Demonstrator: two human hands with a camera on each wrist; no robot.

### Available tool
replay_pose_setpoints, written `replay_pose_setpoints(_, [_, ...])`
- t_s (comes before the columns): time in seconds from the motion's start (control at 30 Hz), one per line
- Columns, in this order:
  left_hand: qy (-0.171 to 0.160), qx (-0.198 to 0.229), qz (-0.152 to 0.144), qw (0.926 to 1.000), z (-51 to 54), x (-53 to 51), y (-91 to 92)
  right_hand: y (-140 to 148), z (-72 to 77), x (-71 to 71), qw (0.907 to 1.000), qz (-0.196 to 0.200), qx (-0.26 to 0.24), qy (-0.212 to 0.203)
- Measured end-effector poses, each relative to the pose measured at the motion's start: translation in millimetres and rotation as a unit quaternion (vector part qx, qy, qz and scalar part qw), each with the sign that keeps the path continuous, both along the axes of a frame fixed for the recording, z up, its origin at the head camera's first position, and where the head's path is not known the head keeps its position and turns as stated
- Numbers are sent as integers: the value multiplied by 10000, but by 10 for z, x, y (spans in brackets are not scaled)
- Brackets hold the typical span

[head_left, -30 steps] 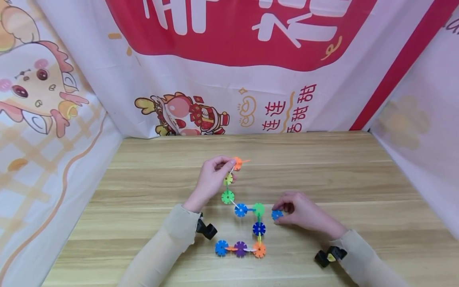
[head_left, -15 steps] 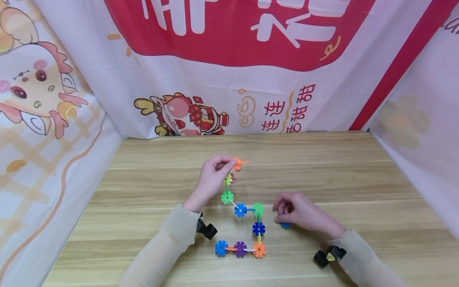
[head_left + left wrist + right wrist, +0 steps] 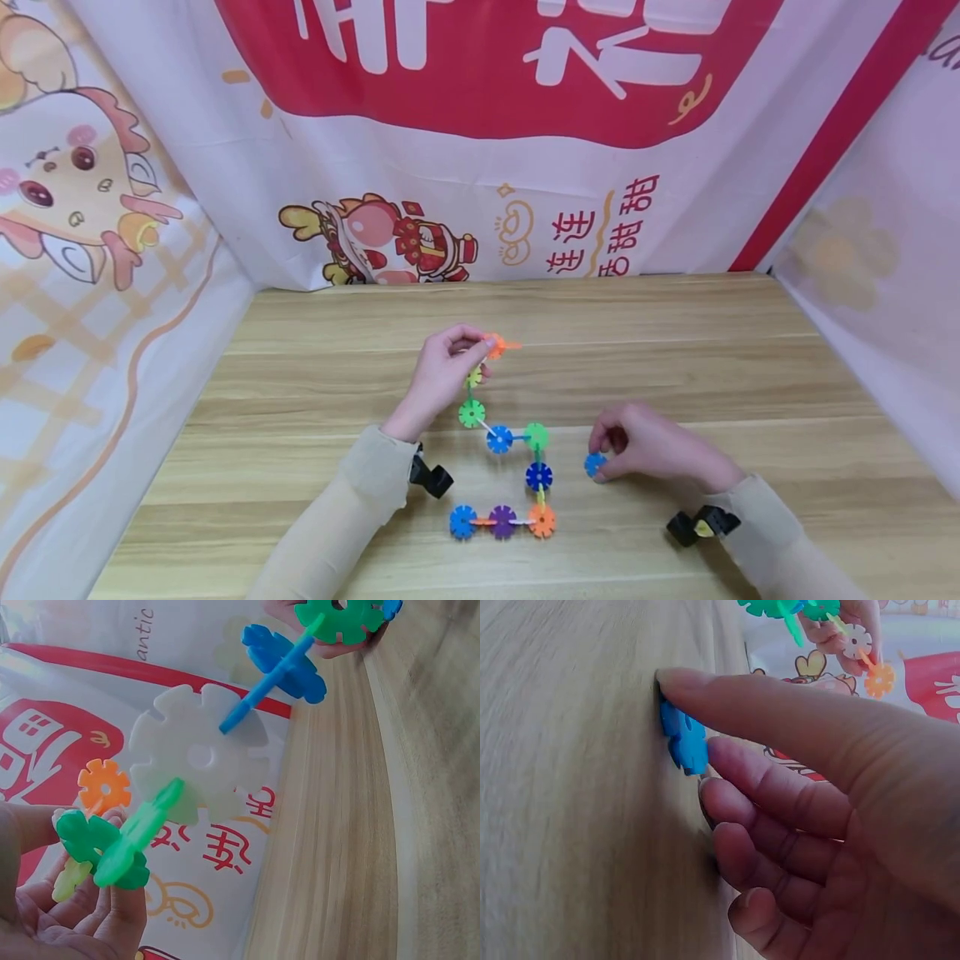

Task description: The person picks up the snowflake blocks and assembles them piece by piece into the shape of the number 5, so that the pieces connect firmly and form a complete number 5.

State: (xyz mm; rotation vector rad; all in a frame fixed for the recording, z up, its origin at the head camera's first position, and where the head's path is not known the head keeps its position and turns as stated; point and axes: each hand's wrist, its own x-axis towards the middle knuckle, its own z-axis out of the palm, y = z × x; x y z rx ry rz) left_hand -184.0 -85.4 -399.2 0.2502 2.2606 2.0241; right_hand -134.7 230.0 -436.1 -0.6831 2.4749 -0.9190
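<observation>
My left hand pinches the upper end of a chain of slotted plastic snowflake discs, near an orange disc. In the left wrist view a large white disc and a green disc sit close to those fingers. From there the chain runs through a green disc and a blue one, then turns down through a dark blue disc. Right of the chain and apart from it, my right hand holds a loose blue snowflake disc between thumb and fingers, at the tabletop.
The chain's lower row, with an orange disc, a purple disc and a blue disc, lies near the front of the wooden table. Printed cloth hangs along the back and both sides.
My right hand first lowered the blue disc toward me, then shifted slightly right with it. The chain's upper part has moved slightly left, and its orange end has tilted.
</observation>
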Motion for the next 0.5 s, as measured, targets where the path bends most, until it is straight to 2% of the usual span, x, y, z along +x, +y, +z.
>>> replay_pose_setpoints(0.17, [-26,-51,43,10000,11,-2,12,-11,2,-47,9990,-84,-360,-270])
replay_pose_setpoints(0.3, [-57,-32,57,10000,20,6,16,-51,65,-169,9943,-493,-941,-60])
replay_pose_setpoints(0.4, [-86,4,61,9999,13,6,21,-132,161,-285,9829,-1052,-1485,272])
replay_pose_setpoints(0.5, [-61,8,71,10000,0,-2,30,-254,277,-382,9657,-1576,-2039,319])
